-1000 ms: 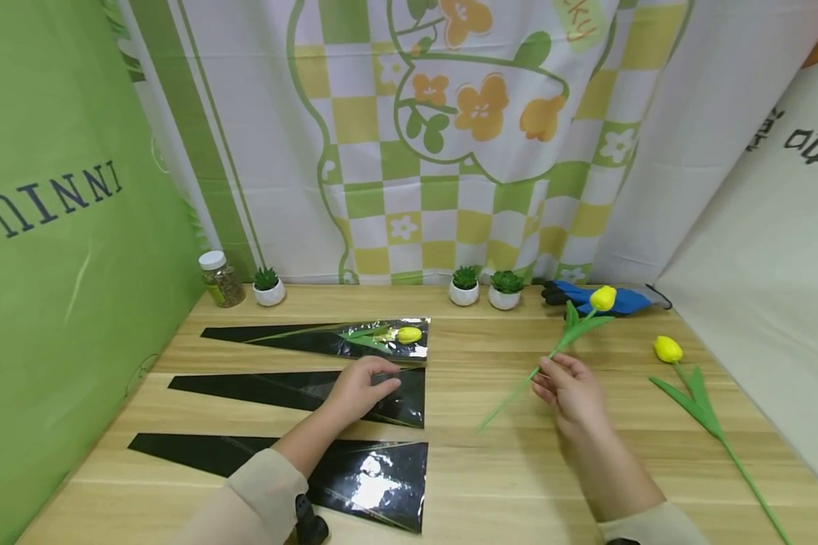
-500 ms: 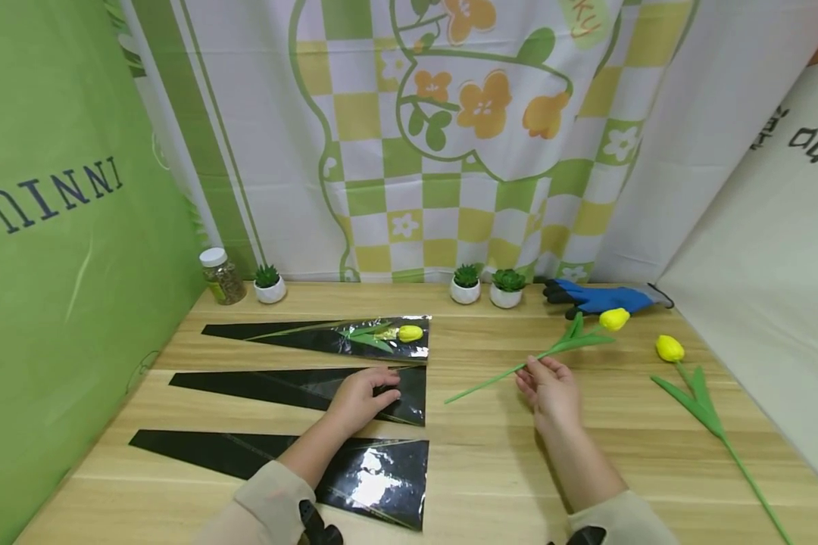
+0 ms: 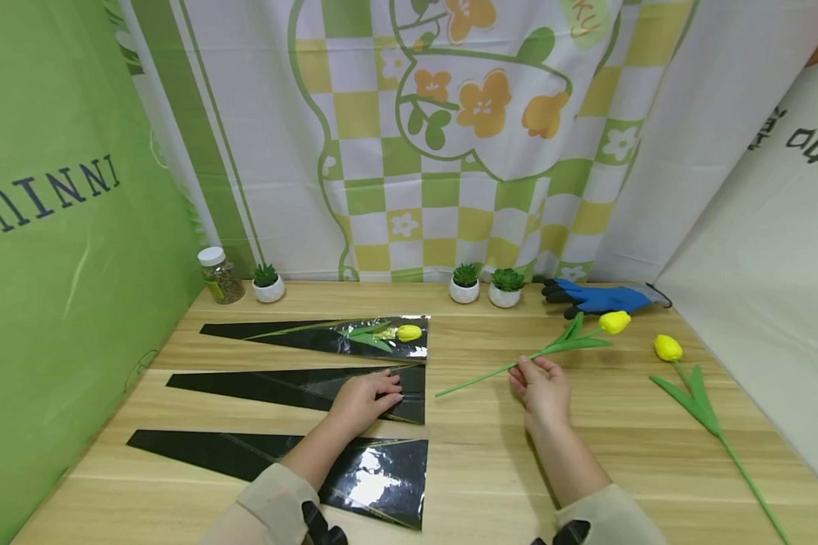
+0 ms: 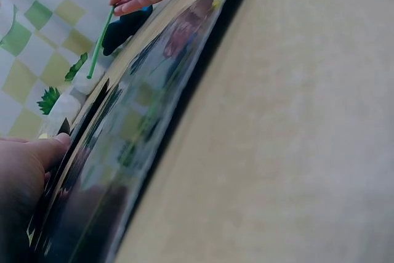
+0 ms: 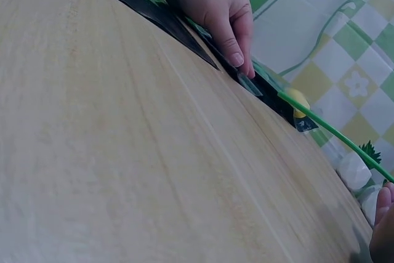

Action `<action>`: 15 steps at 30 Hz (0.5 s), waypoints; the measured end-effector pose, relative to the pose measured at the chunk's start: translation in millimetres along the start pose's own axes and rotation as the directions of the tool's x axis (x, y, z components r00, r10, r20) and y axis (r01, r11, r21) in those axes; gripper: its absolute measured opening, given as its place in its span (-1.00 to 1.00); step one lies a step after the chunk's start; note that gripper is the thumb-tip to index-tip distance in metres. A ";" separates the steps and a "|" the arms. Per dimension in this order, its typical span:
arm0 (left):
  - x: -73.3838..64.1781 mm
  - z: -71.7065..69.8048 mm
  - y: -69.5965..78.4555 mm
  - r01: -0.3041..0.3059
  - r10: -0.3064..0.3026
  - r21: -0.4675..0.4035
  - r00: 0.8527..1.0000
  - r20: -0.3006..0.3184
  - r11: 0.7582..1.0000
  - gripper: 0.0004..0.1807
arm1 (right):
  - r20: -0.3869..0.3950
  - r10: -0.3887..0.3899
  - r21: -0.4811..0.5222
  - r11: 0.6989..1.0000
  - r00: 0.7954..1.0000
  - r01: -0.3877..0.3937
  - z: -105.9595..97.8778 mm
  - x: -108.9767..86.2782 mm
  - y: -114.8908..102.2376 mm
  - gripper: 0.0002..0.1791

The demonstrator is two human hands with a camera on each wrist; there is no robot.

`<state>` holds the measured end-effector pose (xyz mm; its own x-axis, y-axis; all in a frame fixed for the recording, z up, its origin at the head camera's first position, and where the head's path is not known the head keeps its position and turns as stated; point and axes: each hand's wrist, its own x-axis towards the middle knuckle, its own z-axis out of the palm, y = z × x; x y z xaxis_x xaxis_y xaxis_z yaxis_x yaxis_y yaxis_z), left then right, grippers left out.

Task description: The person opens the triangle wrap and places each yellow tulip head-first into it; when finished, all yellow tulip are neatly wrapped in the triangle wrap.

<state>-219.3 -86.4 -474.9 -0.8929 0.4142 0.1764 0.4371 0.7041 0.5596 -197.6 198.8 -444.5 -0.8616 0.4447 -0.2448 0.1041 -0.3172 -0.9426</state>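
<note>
My left hand (image 3: 360,403) is at the middle of three black tapered flower sleeves, its thumb and fingers near the wide end. In the right wrist view, that hand (image 5: 212,16) pinches the clear film (image 5: 249,84) of this middle sleeve (image 3: 245,386). With thumb and fingertips my right hand (image 3: 547,392) pinches the stem of a yellow artificial tulip (image 3: 572,344). The bloom points right, and the stem's bare end (image 3: 443,393) lies just right of the middle sleeve's opening. In the left wrist view the green stem (image 4: 100,44) slants down from the right hand's fingers.
The far sleeve (image 3: 313,345) holds a yellow tulip (image 3: 409,333); the near sleeve (image 3: 395,462) lies flat. Another tulip (image 3: 702,412) rests at the right. Along the back stand a jar (image 3: 223,280), small potted plants (image 3: 506,291) and a blue glove (image 3: 603,297).
The right hand has moved left with the tulip and turned it flatter, bringing the stem end toward the middle sleeve. The left hand stays at that sleeve, its fingers slightly lower.
</note>
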 end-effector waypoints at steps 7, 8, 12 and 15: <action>-0.4 2.5 -0.5 -0.003 0.003 -0.001 0.998 -0.055 1.000 -0.76 | -0.010 -0.012 -0.005 1.000 1.000 0.012 2.8 0.9 3.8 -0.77; -0.6 2.6 -0.5 0.006 -0.007 -0.014 0.998 -0.063 1.000 -0.76 | -0.012 -0.014 -0.003 1.000 1.000 0.014 3.4 1.0 4.1 -0.77; -1.2 1.7 0.6 0.038 -0.045 -0.076 0.995 -0.088 0.996 -0.78 | -0.012 -0.013 0.001 1.000 1.000 0.013 5.4 1.2 4.6 -0.77; -1.2 1.0 1.2 0.046 -0.054 -0.091 0.994 -0.093 0.995 -0.78 | -0.011 -0.009 0.013 1.000 1.000 0.009 7.0 1.7 4.8 -0.77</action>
<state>-217.5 -85.5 -475.3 -0.9215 0.3198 0.2204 0.3842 0.6672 0.6382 -202.0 192.2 -447.9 -0.8571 0.4564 -0.2390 0.0898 -0.3244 -0.9417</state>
